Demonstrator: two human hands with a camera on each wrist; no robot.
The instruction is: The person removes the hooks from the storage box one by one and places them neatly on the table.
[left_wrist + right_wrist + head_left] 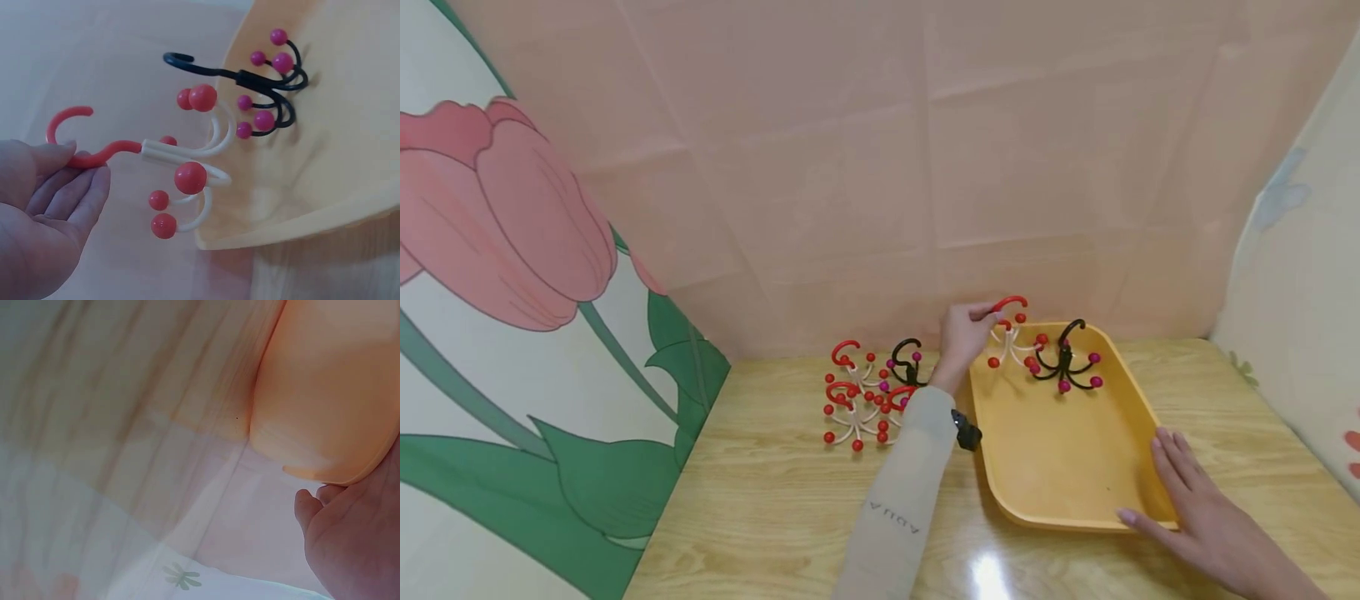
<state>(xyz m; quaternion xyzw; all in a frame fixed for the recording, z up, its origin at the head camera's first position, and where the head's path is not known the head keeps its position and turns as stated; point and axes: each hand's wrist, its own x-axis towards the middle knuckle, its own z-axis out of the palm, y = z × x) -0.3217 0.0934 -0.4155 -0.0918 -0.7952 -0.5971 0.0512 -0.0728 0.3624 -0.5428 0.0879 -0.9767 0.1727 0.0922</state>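
My left hand (966,337) pinches the red hook end of a white multi-arm hook hanger (187,152) tipped with red balls. This hanger is over the far left corner of the yellow tray (1060,467). Right beside it, inside the tray, stands a black hook hanger (1065,362) with magenta balls, its hook upward. At the tray's near right corner rests my right hand (1206,512), fingers straight along the side and thumb across the near rim. In the right wrist view, part of that hand (353,537) shows against the tray's edge.
Left of the tray, several white hangers (853,419) with red hooks stand close together on the wood-patterned table (760,500). Among them is another black hanger (912,371), partly behind my left forearm. A pink-beige covering (820,167) rises behind the table.
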